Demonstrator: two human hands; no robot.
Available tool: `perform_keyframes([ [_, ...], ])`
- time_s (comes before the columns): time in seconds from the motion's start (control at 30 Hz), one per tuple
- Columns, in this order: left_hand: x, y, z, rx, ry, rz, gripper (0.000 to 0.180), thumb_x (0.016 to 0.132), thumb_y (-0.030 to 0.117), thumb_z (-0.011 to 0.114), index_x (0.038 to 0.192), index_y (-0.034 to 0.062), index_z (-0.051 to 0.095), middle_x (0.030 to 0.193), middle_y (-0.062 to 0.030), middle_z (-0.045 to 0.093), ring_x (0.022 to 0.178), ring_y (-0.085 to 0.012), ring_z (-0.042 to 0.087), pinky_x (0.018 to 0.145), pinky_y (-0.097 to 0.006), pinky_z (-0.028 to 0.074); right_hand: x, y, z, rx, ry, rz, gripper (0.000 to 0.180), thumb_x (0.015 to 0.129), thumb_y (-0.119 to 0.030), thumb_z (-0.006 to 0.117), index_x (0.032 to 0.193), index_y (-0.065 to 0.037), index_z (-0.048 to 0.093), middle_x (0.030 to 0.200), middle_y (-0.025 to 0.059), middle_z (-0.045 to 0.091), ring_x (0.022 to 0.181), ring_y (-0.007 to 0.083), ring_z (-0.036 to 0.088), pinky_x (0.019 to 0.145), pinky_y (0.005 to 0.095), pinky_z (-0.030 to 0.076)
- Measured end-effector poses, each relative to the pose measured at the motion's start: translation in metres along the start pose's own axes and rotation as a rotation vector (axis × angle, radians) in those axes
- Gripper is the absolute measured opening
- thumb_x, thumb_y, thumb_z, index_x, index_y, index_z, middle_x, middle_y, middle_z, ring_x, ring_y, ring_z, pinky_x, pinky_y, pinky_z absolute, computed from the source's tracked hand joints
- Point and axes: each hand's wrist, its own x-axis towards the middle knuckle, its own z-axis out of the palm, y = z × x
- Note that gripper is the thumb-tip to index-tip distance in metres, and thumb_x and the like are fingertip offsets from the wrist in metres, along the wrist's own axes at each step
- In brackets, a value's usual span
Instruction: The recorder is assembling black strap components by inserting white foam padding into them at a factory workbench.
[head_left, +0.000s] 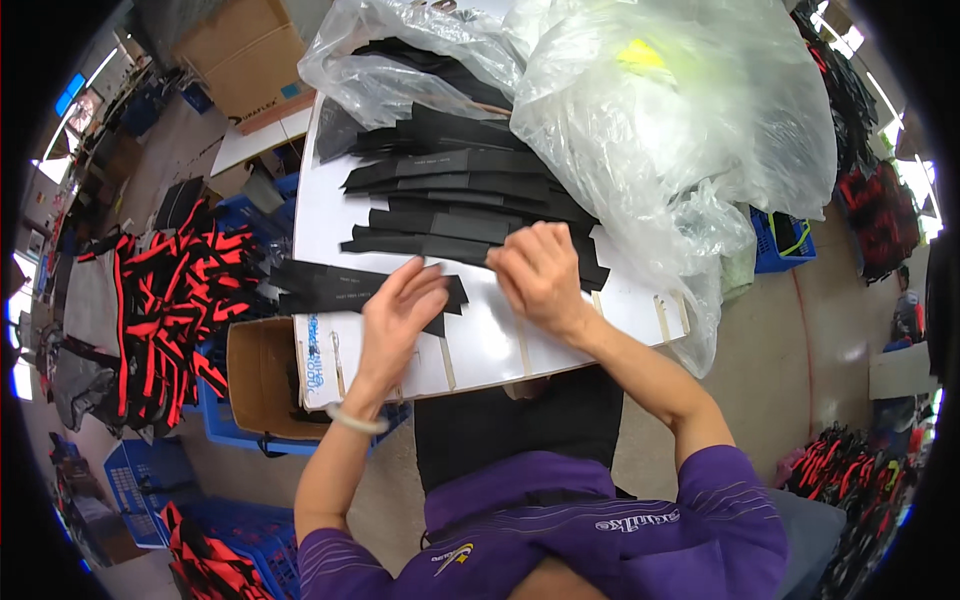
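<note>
Black strips (325, 290): lengthwise over desk's (485, 350) left edge
My left hand (400, 312): nearer, kinda open
Right hand (540, 275): curled (gripping? can't tell)

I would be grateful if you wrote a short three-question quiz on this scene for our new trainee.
1. Which of the person's wrists wears the pale bracelet?
2. True or false: the open cardboard box by the near left corner of the white table is to the left of both the left hand and the right hand.
3. What colour are the strips piled on the table beyond the hands?
a) red
b) black
c) purple

Key: 1. The left wrist. 2. True. 3. b) black.
</note>
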Motion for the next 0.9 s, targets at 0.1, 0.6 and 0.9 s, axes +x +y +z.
perform_keyframes([
  [0.1, 0.011, -0.005, 0.035, -0.445, 0.081, -0.133, 0.042, 0.094, 0.014, 0.06, 0.126, -0.0112, 0.049, 0.124, -0.0249, 0.057, 0.113, -0.0285, 0.06, 0.094, -0.037, 0.052, -0.01, -0.034, -0.018, 0.069, -0.021, 0.005, 0.019, 0.069, -0.01, 0.076, 0.085, -0.006, 0.067, 0.085, 0.0065, 0.057, 0.076, 0.023, 0.055, 0.073, 0.0354, 0.04],
  [0.6, -0.006, -0.007, 0.089, -0.588, 0.014, 0.045, 0.025, 0.096, 0.012, 0.057, 0.11, -0.0089, 0.058, 0.1, -0.0246, 0.067, 0.093, -0.0315, 0.068, 0.088, -0.04, 0.054, -0.033, -0.035, -0.08, 0.764, -0.334, 0.833, 0.017, 0.086, -0.015, 0.07, 0.08, 0.0, 0.067, 0.061, 0.007, 0.06, 0.056, 0.0112, 0.053, 0.052, 0.0275, 0.041],
  [0.9, 0.021, -0.013, 0.109, -0.68, 0.119, -0.008, 0.025, 0.1, 0.021, 0.053, 0.098, -0.0034, 0.056, 0.076, -0.0089, 0.058, 0.068, -0.0192, 0.056, 0.071, -0.035, 0.052, -0.057, -0.026, -0.062, 0.785, -0.185, 0.949, 0.02, 0.086, -0.005, 0.067, 0.103, 0.003, 0.058, 0.083, 0.0109, 0.068, 0.074, 0.0143, 0.064, 0.068, 0.0285, 0.05],
])
